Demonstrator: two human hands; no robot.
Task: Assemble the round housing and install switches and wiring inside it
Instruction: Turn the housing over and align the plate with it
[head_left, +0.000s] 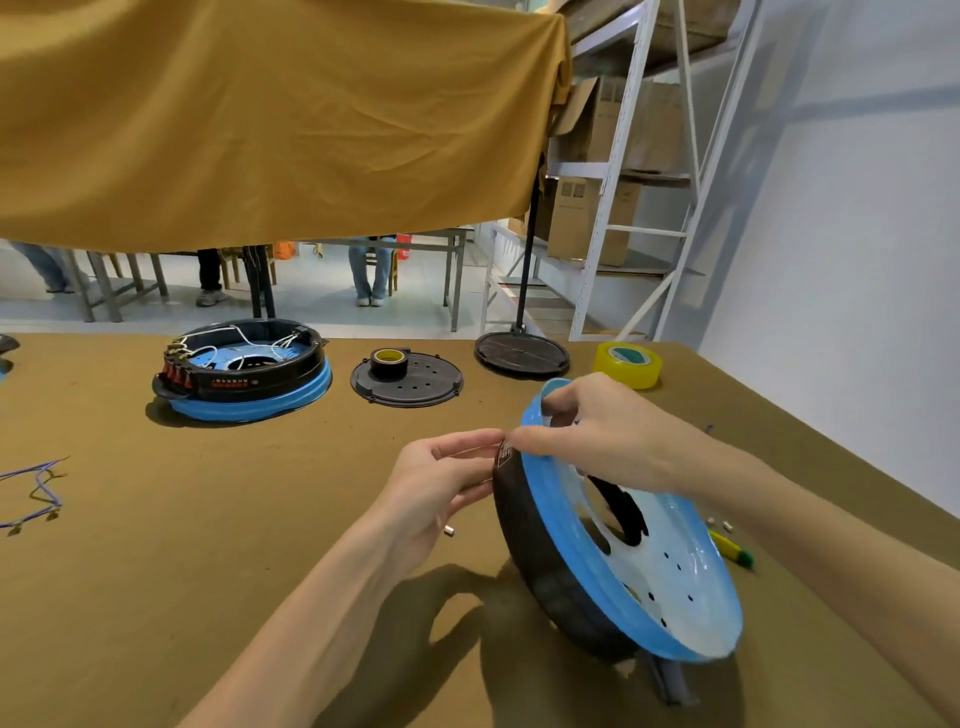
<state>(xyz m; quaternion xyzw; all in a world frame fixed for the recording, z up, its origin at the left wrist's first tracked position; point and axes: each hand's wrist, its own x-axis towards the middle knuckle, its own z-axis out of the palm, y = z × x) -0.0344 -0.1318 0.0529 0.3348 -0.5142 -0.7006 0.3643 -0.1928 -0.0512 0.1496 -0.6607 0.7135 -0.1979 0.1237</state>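
Both hands (441, 478) (597, 431) hold the tilted round housing (623, 545) at its rim

2 housings (244, 371) (618, 540), 2 tape rolls (389, 362) (627, 364), 2 lids (408, 382) (521, 354)

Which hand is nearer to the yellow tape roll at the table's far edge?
Right. The right hand grips the tilted housing's upper rim, just below the yellow tape roll; the left hand sits farther left.

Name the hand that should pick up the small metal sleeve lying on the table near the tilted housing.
Left. The left hand hovers just above the sleeve, only lightly pinching the rim. The right hand grips the tilted housing, probably steadying it.
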